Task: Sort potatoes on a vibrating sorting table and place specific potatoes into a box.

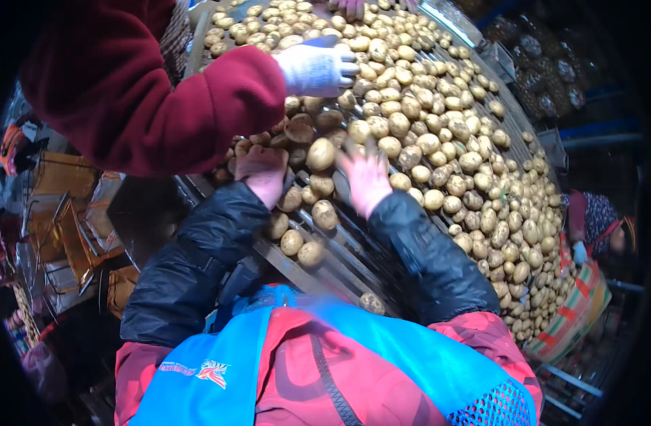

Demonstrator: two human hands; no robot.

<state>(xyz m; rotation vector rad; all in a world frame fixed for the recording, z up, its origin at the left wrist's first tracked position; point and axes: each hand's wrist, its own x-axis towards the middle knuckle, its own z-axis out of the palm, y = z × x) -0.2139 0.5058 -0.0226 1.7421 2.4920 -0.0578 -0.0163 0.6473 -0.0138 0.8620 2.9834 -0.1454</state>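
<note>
Both my hands wear pink gloves with dark, dirty fingers and rest among soil-marked potatoes on a slatted sorting conveyor [352,255]. At the left, my left hand [262,173] lies over potatoes beneath the co-worker's sleeve; its fingertips are partly hidden, so a grip cannot be made out. My right hand [365,173] is blurred by motion, its fingers spread against the edge of the potato heap [437,144]. A large pale potato [320,154] sits between my two hands. Nearer my body, several loose potatoes [324,214] lie on the metal bars.
A co-worker's maroon sleeve [197,106] crosses from the left, its white-gloved hand [323,66] on the potatoes. Another person's gloved hand [349,8] shows at the far end. At right stand a striped woven sack [573,311] and another person [597,223]. Orange crates [64,175] are at left.
</note>
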